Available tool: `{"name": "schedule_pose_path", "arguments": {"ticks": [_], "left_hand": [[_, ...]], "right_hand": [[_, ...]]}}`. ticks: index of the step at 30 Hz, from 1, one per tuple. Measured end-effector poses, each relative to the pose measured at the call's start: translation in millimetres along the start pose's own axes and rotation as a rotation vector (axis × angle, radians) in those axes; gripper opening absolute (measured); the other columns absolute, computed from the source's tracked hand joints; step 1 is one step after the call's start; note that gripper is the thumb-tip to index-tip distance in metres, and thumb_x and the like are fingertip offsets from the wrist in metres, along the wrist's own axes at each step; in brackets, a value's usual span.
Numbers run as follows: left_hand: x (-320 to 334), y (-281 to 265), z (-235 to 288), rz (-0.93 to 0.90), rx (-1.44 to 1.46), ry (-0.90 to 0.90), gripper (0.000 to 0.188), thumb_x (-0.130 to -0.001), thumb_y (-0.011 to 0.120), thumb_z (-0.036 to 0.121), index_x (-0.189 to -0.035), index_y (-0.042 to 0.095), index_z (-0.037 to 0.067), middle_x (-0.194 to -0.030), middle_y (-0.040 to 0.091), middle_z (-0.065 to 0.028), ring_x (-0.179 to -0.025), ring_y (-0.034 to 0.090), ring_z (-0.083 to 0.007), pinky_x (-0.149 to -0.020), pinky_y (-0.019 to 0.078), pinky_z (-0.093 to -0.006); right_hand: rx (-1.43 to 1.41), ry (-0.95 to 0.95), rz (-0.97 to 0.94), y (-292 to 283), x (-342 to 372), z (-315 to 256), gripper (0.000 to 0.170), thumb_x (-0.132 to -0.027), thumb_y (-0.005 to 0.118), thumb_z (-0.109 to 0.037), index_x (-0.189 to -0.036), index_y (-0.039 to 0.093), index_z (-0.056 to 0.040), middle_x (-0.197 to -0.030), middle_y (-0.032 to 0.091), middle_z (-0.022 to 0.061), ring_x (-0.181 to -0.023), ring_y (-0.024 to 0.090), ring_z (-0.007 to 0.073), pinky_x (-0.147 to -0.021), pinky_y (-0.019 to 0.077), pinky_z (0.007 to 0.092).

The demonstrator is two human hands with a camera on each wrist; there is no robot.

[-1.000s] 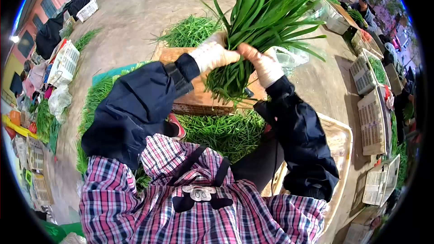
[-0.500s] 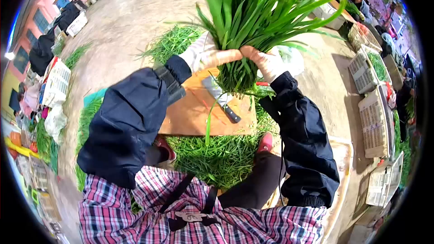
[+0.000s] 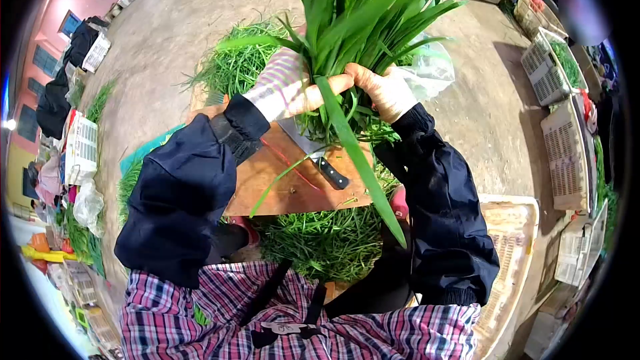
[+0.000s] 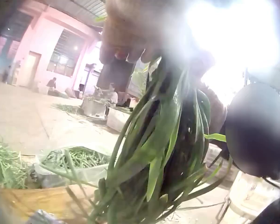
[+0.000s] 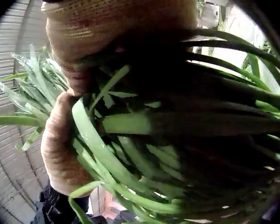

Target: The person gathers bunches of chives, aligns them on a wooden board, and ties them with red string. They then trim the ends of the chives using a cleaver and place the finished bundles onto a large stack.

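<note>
Both hands, in pale knitted gloves, grip a thick bunch of garlic chives (image 3: 363, 20) upright above a wooden board (image 3: 267, 183). My left hand (image 3: 283, 87) wraps its left side and my right hand (image 3: 387, 93) its right, the thumbs meeting at the front. One long leaf hangs loose down toward the lap. In the left wrist view the lower stalks (image 4: 154, 144) spread downward beneath the fingers. Leaves (image 5: 130, 172) fill much of the right wrist view beside the gloved hands. A knife (image 3: 332, 173) with a black handle lies on the board under the bunch, its blade partly covered.
Cut greens (image 3: 320, 243) lie heaped between the feet, and another pile (image 3: 243, 60) sits beyond the board. A red strip (image 3: 290, 163) lies by the knife. A clear plastic bag (image 3: 430, 70) is at the right, with a pale crate (image 3: 510, 240) beside the right leg.
The bunch has shifted off the board's front part, uncovering the knife and red strip. A long leaf has dropped forward from the bunch. Both hands keep their hold, and the head view has turned slightly.
</note>
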State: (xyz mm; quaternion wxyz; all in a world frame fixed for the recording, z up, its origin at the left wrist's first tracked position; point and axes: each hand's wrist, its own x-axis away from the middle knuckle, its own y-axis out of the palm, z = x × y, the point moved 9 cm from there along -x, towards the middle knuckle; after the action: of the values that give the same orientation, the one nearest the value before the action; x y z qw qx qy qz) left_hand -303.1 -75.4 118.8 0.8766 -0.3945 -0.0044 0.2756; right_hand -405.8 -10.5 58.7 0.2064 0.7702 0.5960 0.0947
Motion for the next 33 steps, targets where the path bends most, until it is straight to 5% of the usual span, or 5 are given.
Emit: {"name": "schedule_pose_path", "arguments": {"ticks": [7,18,22,29,33], "left_hand": [[4,20,25,-0.097,0.630,-0.100,0.058,-0.072,0.080,0.027,-0.119,0.054,0.002,-0.113,0.061,-0.0087,-0.100,0.056,-0.0170,-0.088,0.0470,-0.0309],[17,5,68,-0.358,0.686,-0.152,0.052,-0.074,0.076,0.020,-0.120,0.057,0.004,-0.115,0.061,-0.0065,-0.103,0.056,-0.0178,-0.090,0.0445,-0.0326],[30,12,77,-0.358,0.734,-0.223,0.056,-0.073,0.078,0.023,-0.121,0.057,0.004,-0.114,0.061,-0.0057,-0.101,0.056,-0.0164,-0.088,0.0448,-0.0319],[22,17,99,-0.246,0.784,-0.070,0.040,-0.075,0.073,0.013,-0.112,0.061,0.000,-0.102,0.064,-0.0058,-0.090,0.060,-0.0134,-0.079,0.0508,-0.0306],[7,20,87,-0.273,1.037,-0.336,0.041,-0.080,0.067,0.012,-0.119,0.056,0.001,-0.101,0.065,-0.0091,-0.088,0.065,-0.0162,-0.075,0.0552,-0.0307]], "right_hand": [[0.199,-0.016,-0.028,-5,-3,10,0.054,-0.070,0.078,-0.034,-0.105,0.061,0.0034,-0.093,0.066,0.0093,-0.081,0.061,0.0160,-0.074,0.0494,0.0301],[0.380,0.050,-0.235,41,36,-44,0.071,-0.075,0.075,-0.041,-0.129,0.047,-0.0038,-0.118,0.059,0.0103,-0.108,0.053,0.0192,-0.093,0.0420,0.0314],[0.516,0.070,-0.305,37,42,-32,0.085,-0.067,0.071,-0.063,-0.123,0.053,-0.0023,-0.112,0.062,0.0130,-0.102,0.056,0.0224,-0.089,0.0429,0.0342],[0.614,0.127,-0.076,39,63,-55,0.038,-0.071,0.063,-0.015,-0.103,0.058,0.0049,-0.088,0.065,0.0118,-0.077,0.059,0.0158,-0.070,0.0471,0.0307],[0.539,-0.196,0.033,11,80,-97,0.060,-0.077,0.068,-0.024,-0.128,0.046,-0.0004,-0.114,0.058,0.0166,-0.103,0.057,0.0209,-0.089,0.0440,0.0297]]}}
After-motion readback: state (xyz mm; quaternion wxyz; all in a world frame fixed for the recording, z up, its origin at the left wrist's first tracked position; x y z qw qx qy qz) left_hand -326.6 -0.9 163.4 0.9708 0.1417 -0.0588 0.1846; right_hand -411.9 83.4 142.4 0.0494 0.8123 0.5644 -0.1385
